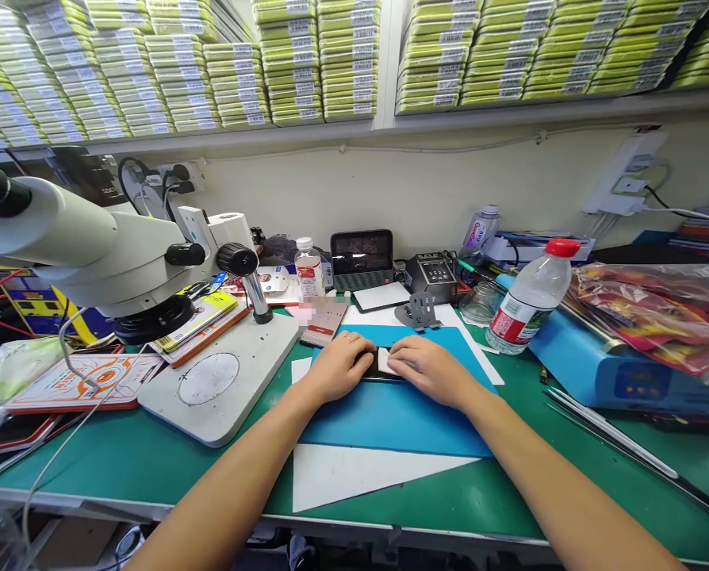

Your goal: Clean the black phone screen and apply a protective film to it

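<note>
A dark, glossy phone (373, 372) lies crosswise on the blue mat (390, 424), between my two hands. My left hand (341, 366) grips its left end, with the thumb along the near side. Under the bent fingers of my right hand (431, 369) is a small white piece (384, 361), pressed against the phone's dark face. Whether this piece is cloth or paper I cannot tell. My right hand hides the phone's right end. A white sheet (354, 476) shows beneath the mat.
A microscope (93, 246) with a pale base (253, 373) stands at left. Behind the mat are another phone (324, 321), a white-faced tablet-like panel (383, 296) and a small phone stand (419, 312). At right are a red-capped bottle (530, 301), a blue machine (616, 377) and tweezers (616, 436).
</note>
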`<state>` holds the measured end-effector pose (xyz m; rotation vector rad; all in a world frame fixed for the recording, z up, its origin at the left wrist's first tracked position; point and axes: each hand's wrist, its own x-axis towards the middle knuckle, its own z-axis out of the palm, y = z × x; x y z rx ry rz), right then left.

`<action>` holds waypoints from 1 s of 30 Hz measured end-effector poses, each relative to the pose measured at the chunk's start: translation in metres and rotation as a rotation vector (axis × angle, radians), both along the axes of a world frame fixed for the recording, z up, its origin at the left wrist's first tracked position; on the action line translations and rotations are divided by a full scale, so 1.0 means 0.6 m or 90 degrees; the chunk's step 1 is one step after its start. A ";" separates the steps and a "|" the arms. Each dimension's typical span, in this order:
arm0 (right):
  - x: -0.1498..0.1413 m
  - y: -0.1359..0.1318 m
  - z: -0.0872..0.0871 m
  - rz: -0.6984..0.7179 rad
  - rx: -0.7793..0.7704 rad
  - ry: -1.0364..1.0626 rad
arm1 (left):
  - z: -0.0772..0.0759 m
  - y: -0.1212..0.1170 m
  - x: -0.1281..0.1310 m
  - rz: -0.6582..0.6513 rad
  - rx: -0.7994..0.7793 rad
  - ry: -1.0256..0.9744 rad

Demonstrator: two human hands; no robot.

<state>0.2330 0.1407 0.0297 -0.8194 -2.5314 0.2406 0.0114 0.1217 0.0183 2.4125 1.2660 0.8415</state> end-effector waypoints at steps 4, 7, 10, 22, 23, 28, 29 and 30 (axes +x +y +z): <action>-0.006 -0.006 -0.001 0.006 0.000 -0.007 | -0.001 -0.002 0.000 -0.010 0.000 0.012; -0.010 -0.009 0.000 0.049 -0.021 -0.005 | -0.003 -0.002 -0.001 -0.013 -0.005 0.006; 0.007 0.004 0.001 0.006 -0.023 0.021 | -0.002 -0.002 -0.001 -0.004 -0.007 0.008; 0.024 0.015 -0.004 -0.048 -0.031 0.021 | -0.001 -0.006 -0.001 -0.009 -0.009 0.021; 0.035 0.020 -0.003 -0.075 -0.029 0.027 | -0.001 -0.006 -0.001 -0.008 -0.010 0.020; 0.054 0.028 -0.006 -0.140 -0.034 0.034 | -0.001 -0.006 -0.001 -0.004 -0.023 0.028; 0.050 0.025 -0.008 -0.126 -0.040 0.028 | -0.001 -0.006 -0.001 -0.005 -0.025 0.033; 0.045 0.022 -0.009 -0.107 -0.047 0.024 | -0.001 -0.006 -0.001 -0.005 -0.025 0.037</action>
